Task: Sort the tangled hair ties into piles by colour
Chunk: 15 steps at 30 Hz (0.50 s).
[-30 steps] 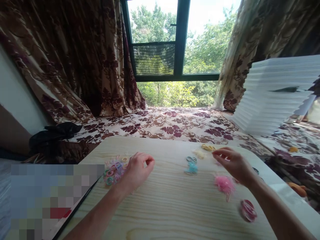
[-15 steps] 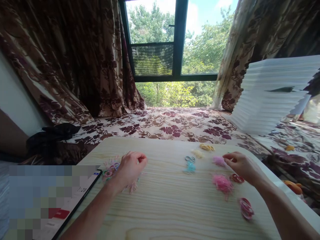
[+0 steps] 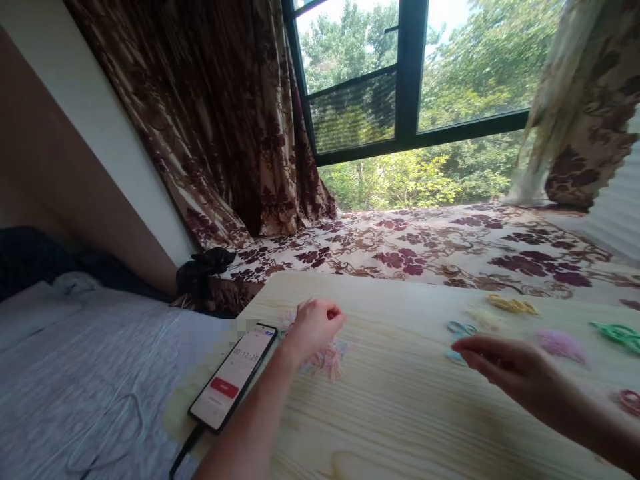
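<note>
Coloured bands are lying in a mixed heap toward the left edge of the pale desk; the right hand is extending beside blue bands, the left is partly hiding the heap, both drawing fingers together, any grasp impossible to tell; a phone is lying along the left edge, yellow bands near the far edge

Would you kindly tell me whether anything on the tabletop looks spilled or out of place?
Nothing stands out; the mixed pile partly hidden by the left hand is jumbled, whereas the yellow hair ties and green hair ties lie in separate groups.
</note>
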{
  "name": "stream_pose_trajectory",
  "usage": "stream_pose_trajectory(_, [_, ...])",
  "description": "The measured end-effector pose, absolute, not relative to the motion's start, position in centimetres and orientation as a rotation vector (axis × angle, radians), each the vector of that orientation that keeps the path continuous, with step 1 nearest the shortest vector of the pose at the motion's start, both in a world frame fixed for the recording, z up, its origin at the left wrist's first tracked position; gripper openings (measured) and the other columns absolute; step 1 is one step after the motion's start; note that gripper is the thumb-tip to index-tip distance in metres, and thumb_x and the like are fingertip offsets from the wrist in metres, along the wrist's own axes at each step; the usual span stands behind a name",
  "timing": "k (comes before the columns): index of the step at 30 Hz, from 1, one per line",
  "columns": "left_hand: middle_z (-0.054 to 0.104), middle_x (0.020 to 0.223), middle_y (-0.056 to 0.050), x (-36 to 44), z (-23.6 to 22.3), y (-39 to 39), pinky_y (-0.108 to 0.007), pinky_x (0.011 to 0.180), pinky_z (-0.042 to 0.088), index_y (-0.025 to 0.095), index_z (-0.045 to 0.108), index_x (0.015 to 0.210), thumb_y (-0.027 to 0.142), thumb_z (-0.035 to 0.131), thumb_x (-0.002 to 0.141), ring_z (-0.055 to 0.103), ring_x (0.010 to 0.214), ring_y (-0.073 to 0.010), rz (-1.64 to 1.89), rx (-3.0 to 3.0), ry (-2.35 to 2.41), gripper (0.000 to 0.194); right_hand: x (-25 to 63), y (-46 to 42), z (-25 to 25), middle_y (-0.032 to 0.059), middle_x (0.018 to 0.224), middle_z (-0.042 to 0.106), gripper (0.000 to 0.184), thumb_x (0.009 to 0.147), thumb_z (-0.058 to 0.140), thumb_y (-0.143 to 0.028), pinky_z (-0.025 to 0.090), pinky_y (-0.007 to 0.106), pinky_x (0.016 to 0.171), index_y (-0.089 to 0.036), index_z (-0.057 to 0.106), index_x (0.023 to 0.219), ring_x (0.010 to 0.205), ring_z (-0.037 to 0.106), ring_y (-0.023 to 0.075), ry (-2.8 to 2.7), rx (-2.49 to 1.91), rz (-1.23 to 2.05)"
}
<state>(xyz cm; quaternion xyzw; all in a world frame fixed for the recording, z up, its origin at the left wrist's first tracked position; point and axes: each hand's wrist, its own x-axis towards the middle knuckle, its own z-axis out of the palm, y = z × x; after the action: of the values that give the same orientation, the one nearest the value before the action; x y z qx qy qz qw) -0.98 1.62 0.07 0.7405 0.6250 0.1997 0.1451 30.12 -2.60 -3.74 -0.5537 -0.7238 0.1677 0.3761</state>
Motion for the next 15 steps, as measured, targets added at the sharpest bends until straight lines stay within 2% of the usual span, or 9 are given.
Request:
stream_pose_trajectory(4, [0.073,0.075,-0.004,-1.1,0.4,1.2,-0.026,0.07,0.043,0.018,0.074,0.076,0.023,0.052,0.075,0.062,0.074,-0.0177,0.489,2.185,1.746,0.023,27.2,-3.8,-4.7,0.0033,0.072,0.075,0.028,0.084,0.053,-0.043,0.053,0.027,0.057,-0.026,0.074,0.078,0.06,0.067,0.0196,-2.116,-1.34,0.624])
stream_pose_trajectory(8, [0.071,0.067,-0.002,-1.0,0.5,0.7,-0.025,0.068,0.042,0.019,0.074,0.07,0.017,0.051,0.071,0.061,0.068,-0.0166,0.384,2.24,1.649,0.022,26.9,-4.0,-4.9,0.0032,0.078,0.075,0.028,0.086,0.05,-0.039,0.054,0.028,0.065,-0.025,0.073,0.078,0.071,0.069,0.0214,-2.186,-1.352,0.664])
stream_pose_trajectory(11, [0.072,0.071,-0.002,-0.7,0.5,0.5,-0.027,0.071,0.042,0.02,0.074,0.072,0.018,0.053,0.071,0.062,0.073,-0.0177,0.346,2.272,1.619,0.02,27.0,-3.8,-5.1,0.0038,0.079,0.076,0.028,0.086,0.051,-0.04,0.054,0.029,0.065,-0.025,0.073,0.08,0.071,0.069,0.0223,-2.171,-1.368,0.651])
stream_pose_trajectory(15, [0.072,0.075,-0.003,-0.1,0.2,0.2,-0.033,0.085,0.041,0.022,0.072,0.072,0.021,0.059,0.072,0.061,0.085,-0.0215,0.305,2.333,1.589,0.014,27.0,-3.8,-5.4,0.0035,0.081,0.076,0.027,0.086,0.051,-0.04,0.054,0.03,0.065,-0.025,0.074,0.081,0.073,0.07,0.023,-2.158,-1.38,0.613])
